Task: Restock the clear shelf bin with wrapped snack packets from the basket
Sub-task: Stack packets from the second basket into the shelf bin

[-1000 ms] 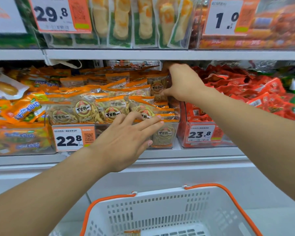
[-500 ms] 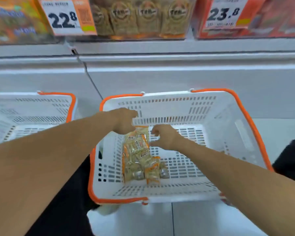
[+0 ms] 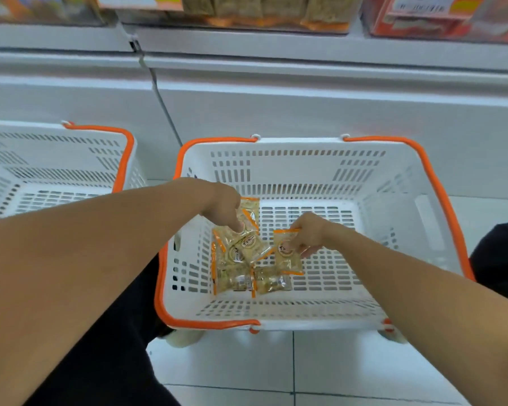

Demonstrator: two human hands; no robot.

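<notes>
A white basket with orange handles (image 3: 408, 183) stands on the floor below me. Several clear, orange-edged snack packets (image 3: 247, 273) lie in a loose heap on its bottom, left of centre. My right hand (image 3: 308, 235) pinches one packet (image 3: 288, 256) by its upper part and holds it just right of the heap. My left hand (image 3: 223, 209) reaches down into the heap with its fingertips on the topmost packet; whether it grips is hidden. The clear shelf bin (image 3: 264, 13) of the same packets shows only as a strip at the top edge.
A second white basket with orange handles (image 3: 71, 159) stands to the left. A white cabinet front (image 3: 305, 106) rises behind both baskets. A red-packet bin (image 3: 440, 16) sits at the top right. Dark trouser legs (image 3: 115, 347) flank the basket on white floor tiles.
A second ago both hands were up at the shelf bin. They dropped into the basket, and since half a second ago my right hand has lifted one packet away from the heap.
</notes>
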